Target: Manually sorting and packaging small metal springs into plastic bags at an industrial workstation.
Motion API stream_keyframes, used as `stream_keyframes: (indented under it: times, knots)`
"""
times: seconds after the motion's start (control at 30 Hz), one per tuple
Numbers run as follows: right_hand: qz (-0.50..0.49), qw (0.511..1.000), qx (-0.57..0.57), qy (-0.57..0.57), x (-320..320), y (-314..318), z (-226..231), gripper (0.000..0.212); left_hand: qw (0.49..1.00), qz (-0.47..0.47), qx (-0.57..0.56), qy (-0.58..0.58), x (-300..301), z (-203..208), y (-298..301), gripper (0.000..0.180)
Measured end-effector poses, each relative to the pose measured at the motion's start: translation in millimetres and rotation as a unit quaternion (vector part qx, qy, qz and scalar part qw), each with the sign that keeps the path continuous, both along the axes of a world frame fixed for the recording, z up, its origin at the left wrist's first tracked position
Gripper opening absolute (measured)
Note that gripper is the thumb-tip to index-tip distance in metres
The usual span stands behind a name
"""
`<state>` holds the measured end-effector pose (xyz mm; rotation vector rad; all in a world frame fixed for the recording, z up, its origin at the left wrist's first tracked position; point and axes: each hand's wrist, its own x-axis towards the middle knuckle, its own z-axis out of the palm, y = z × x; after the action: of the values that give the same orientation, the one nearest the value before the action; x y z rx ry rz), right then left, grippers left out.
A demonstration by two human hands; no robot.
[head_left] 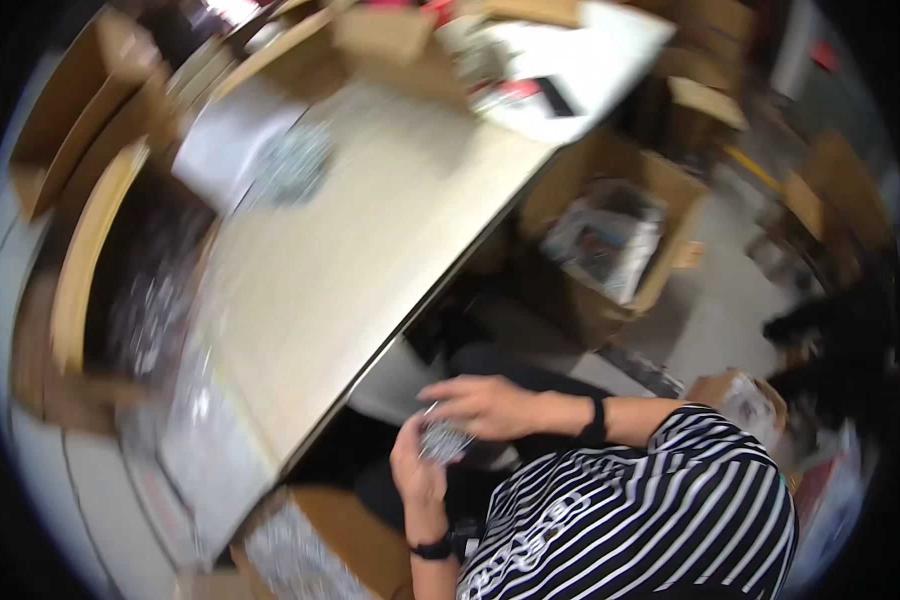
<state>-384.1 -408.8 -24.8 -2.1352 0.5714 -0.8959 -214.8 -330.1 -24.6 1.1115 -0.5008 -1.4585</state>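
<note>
My left hand (417, 472) is closed around a clump of small silvery pieces (443, 441), held over my lap beside the table's edge. From the other side my right hand (490, 404) has its fingers bent over the top of the same clump, gripping its upper edge. Blur hides what kind of pieces they are. A loose pile of similar grey, shiny pieces (295, 165) lies on the pale table (370, 230), near a white sheet (232, 145).
Open cardboard boxes line the table's far left side, one holding clear plastic (155, 310). To the right stands a carton (660, 265) with plastic bags inside. Another carton (345, 535) sits below the table's near corner. A dark flat object (557, 97) lies on the white surface at the back.
</note>
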Motion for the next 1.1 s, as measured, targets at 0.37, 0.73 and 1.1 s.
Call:
stream_keyframes:
  times: [0.37,0.73,1.1]
  knots:
    - [-0.104,0.992,-0.043,-0.048,-24,4,4,0.025,0.928,-0.054,-0.191,-0.316,-41,21,-12,0.045]
    - [-0.031,0.999,-0.036,0.003,-24,7,1,0.027,0.972,-0.022,-0.079,-0.220,-31,-5,-7,0.035]
    - [-0.047,0.952,-0.298,0.057,-17,17,-12,0.030,0.939,-0.056,-0.146,-0.307,-48,12,-16,0.033]
